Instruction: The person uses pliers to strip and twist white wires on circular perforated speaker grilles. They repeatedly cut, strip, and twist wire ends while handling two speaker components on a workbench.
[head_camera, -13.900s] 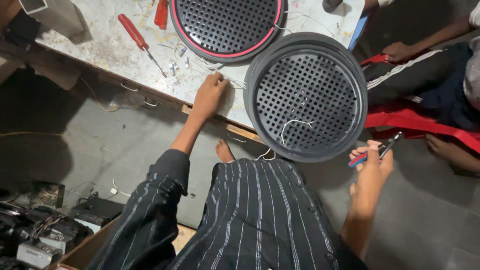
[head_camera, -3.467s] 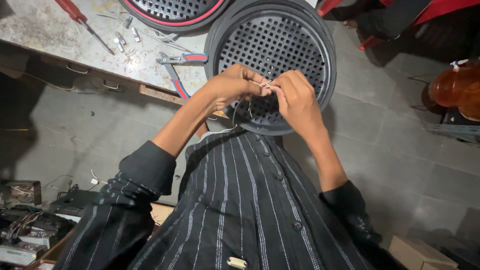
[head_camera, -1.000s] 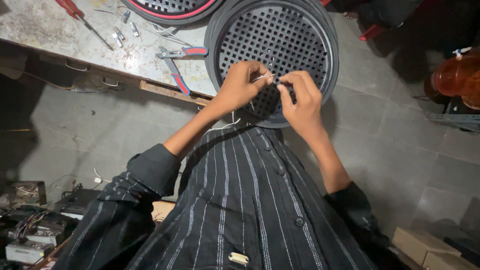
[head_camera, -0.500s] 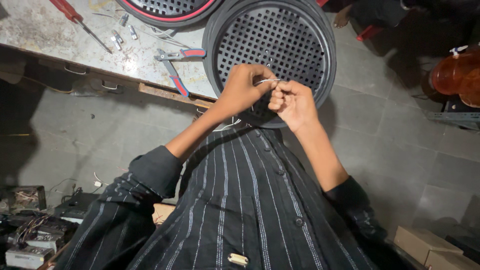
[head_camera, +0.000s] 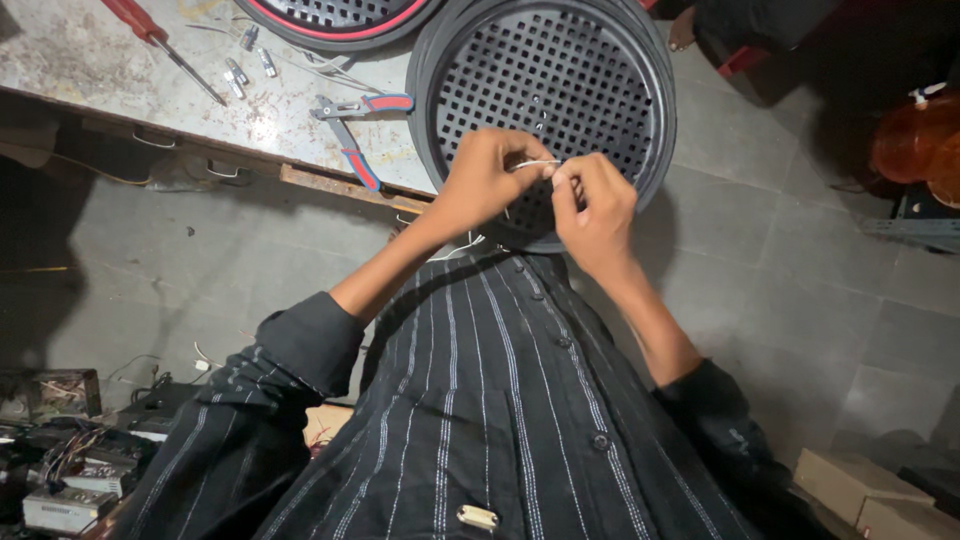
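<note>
Wire, thin and white, is pinched at both ends between the left hand and right hand, fingertips closed tight on it, right over the black grille. Red-handled pliers sit nearby on the bench.

Dark pinstriped shirt, sleeves rolled

Pliers and screws crowd bench left of grille; floor right open
</note>
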